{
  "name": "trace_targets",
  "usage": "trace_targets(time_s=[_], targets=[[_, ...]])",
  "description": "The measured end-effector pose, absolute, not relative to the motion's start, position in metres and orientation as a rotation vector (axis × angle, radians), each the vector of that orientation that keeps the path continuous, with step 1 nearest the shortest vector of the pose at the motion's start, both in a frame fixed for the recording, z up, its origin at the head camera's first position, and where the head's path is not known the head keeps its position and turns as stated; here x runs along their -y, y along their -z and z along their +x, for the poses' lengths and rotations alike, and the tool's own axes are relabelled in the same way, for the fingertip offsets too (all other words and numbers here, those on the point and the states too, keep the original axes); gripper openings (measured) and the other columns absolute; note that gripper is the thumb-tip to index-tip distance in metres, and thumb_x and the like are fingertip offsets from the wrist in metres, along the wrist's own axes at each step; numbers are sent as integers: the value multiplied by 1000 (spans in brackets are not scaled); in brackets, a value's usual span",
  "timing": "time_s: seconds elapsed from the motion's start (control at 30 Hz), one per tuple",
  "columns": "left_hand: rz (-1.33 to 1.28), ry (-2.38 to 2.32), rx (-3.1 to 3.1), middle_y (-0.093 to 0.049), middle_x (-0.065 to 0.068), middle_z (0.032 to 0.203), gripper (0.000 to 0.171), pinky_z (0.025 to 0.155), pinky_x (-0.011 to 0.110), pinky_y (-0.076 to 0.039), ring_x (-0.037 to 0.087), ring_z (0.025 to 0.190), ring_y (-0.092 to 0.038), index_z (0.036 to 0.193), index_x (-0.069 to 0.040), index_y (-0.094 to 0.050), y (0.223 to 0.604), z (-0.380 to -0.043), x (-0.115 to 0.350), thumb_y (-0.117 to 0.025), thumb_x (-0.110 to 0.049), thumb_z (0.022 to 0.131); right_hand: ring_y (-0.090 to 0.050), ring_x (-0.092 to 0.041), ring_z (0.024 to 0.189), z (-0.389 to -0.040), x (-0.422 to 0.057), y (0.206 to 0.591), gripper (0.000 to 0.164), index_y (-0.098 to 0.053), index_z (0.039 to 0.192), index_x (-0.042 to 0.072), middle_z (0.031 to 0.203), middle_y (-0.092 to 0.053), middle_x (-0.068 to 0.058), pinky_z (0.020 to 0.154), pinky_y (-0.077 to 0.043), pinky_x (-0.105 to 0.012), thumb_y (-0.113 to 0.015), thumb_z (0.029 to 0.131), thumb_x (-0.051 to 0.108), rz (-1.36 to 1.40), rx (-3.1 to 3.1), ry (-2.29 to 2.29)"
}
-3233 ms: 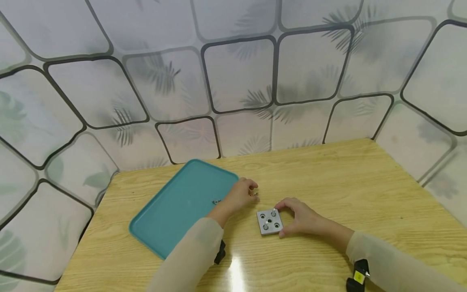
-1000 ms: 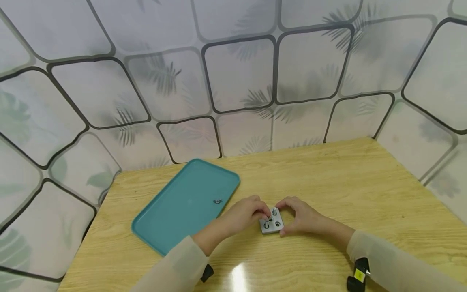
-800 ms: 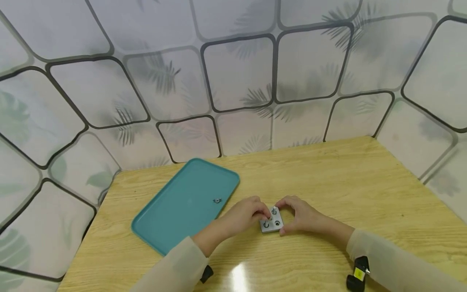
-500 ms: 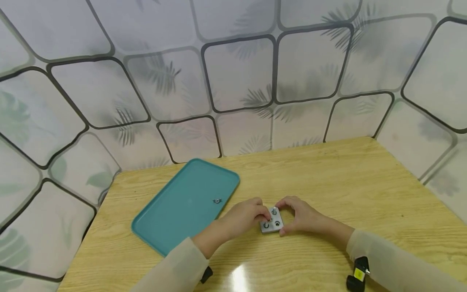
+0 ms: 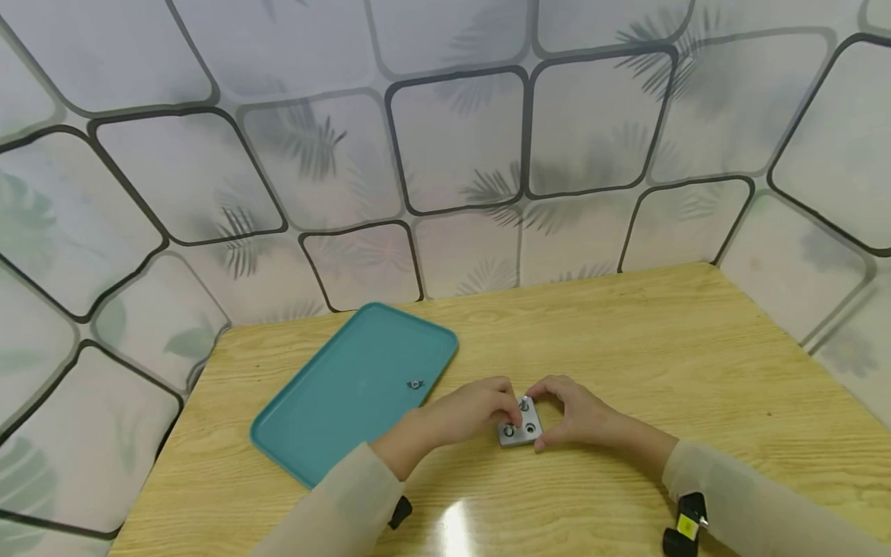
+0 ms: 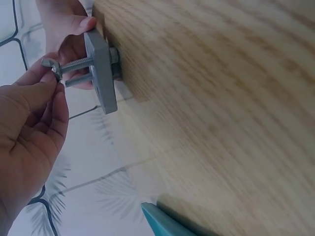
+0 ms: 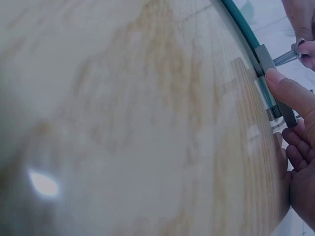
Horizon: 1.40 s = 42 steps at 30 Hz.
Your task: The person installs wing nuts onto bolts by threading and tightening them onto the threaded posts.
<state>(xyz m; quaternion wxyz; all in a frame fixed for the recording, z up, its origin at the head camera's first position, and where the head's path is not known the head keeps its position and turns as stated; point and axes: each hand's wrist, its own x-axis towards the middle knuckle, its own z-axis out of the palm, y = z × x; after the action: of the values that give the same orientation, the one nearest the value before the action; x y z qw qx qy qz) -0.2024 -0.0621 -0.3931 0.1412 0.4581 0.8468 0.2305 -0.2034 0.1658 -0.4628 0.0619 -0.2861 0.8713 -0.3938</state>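
A square grey metal plate [image 5: 518, 438] with holes stands on the table, and two threaded bolts [image 6: 76, 65] stick up from it. My left hand [image 5: 468, 412] is over the plate; in the left wrist view its thumb and fingers pinch a wing nut [image 6: 55, 70] at the tip of one bolt. The fingertips partly cover the nut. My right hand [image 5: 581, 416] grips the plate by its right side, thumb at the near corner and fingers at the far one. Bolt heads [image 6: 115, 56] show under the plate. Another wing nut [image 5: 414, 384] lies on the teal tray [image 5: 334, 394].
The tray lies on the wooden table [image 5: 626, 348], left of the plate. A patterned curtain [image 5: 459, 147] hangs behind the table and at its sides. Black wrist straps [image 5: 685, 526] sit on both sleeves.
My left hand has come from beside the tray's right edge to a bolt on the plate. Over the last second its fingers shift slightly at the nut. The right hand keeps its grip.
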Motion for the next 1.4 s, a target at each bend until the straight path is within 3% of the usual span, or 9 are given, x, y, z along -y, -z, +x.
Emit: trace_targets(time_s=[0.27, 0.4, 0.57, 0.8, 1.0, 1.17, 1.4], targets=[[1478, -625, -2364, -56, 1, 100, 20, 78, 9, -39, 4, 91, -49, 74, -13, -68, 389, -205, 58, -57, -2, 87, -47, -18, 101, -203, -166, 466, 67, -55, 113, 10, 112, -57, -1, 85, -40, -29, -82, 60, 41, -932, -2613, 1212], [1557, -591, -2383, -61, 1, 103, 18, 83, 9, -39, 6, 98, -53, 79, -13, -70, 389, -206, 58, -59, -2, 86, -47, -16, 100, -202, -166, 465, 67, -55, 112, 12, 112, -56, 1, 85, -40, -29, -82, 59, 43, -916, -2625, 1204], [1521, -607, -2440, -61, -5, 102, 15, 80, 8, -40, 2, 96, -54, 93, -15, -68, 391, -205, 59, -56, -8, 89, -46, -14, 100, -202, -166, 464, 68, -55, 112, 13, 111, -56, 4, 85, -40, -29, -81, 58, 45, -901, -2635, 1198], [1254, -869, -2512, -57, -5, 107, 22, 76, 15, -44, 5, 92, -53, 113, -14, -61, 394, -201, 69, -49, -14, 94, -49, -14, 100, -202, -166, 465, 68, -56, 110, 14, 108, -57, 5, 86, -40, -29, -82, 57, 46, -894, -2651, 1202], [1000, -902, -2506, -57, -6, 100, 40, 73, 18, -44, 5, 88, -53, 112, -15, -60, 399, -197, 73, -65, -40, 82, -48, -15, 103, -203, -167, 466, 69, -56, 110, 15, 109, -56, 7, 89, -39, -34, -82, 55, 49, -834, -2644, 1198], [783, -1099, -2318, -57, -7, 95, 43, 73, 18, -46, 8, 86, -54, 110, -12, -59, 412, -196, 72, -75, -30, 75, -49, -16, 103, -203, -167, 466, 69, -56, 109, 15, 108, -57, 6, 90, -39, -35, -82, 55, 48, -830, -2647, 1205], [612, -1378, -2169, -57, -1, 95, 36, 75, 22, -46, 16, 89, -54, 106, -13, -58, 426, -193, 73, -75, -19, 75, -48, -18, 104, -204, -166, 466, 71, -56, 111, 13, 111, -56, 4, 90, -39, -38, -82, 56, 48, -833, -2649, 1193]])
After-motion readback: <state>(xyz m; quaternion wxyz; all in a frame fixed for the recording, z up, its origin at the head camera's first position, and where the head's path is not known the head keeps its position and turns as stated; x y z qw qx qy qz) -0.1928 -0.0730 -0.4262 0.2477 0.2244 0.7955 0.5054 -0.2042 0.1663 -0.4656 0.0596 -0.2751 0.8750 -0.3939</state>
